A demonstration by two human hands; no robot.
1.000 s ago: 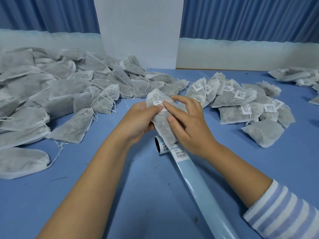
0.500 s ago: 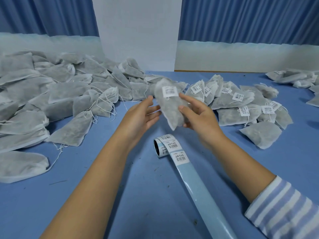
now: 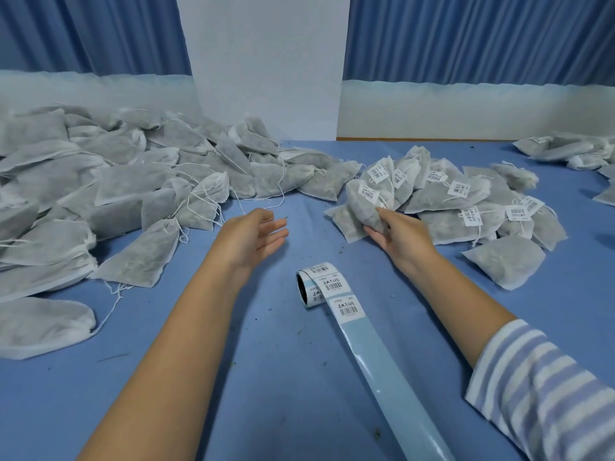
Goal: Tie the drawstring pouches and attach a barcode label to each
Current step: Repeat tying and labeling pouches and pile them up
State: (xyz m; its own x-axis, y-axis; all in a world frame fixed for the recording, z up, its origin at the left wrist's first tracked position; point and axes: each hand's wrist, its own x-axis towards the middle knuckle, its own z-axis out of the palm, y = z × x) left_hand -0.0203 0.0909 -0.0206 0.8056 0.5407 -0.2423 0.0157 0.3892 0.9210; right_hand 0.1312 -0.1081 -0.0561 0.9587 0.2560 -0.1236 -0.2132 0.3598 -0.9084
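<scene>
My right hand (image 3: 397,236) holds a grey labelled drawstring pouch (image 3: 364,207) at the left edge of the pile of labelled pouches (image 3: 466,201), low over the blue table. My left hand (image 3: 254,236) hovers empty with relaxed fingers, palm turned right, between the two piles. A large heap of unlabelled pouches (image 3: 109,191) covers the left side. A roll of barcode labels (image 3: 316,285) lies in front of my hands, its bare blue backing strip (image 3: 389,374) trailing toward me.
The blue table (image 3: 266,377) carries small dark crumbs. More labelled pouches (image 3: 565,151) lie at the far right. A white wall panel (image 3: 266,68) and blue curtains stand behind the table.
My right hand has carried the labelled pouch right and down onto the edge of the labelled pile. My left hand let go of it and now hangs open.
</scene>
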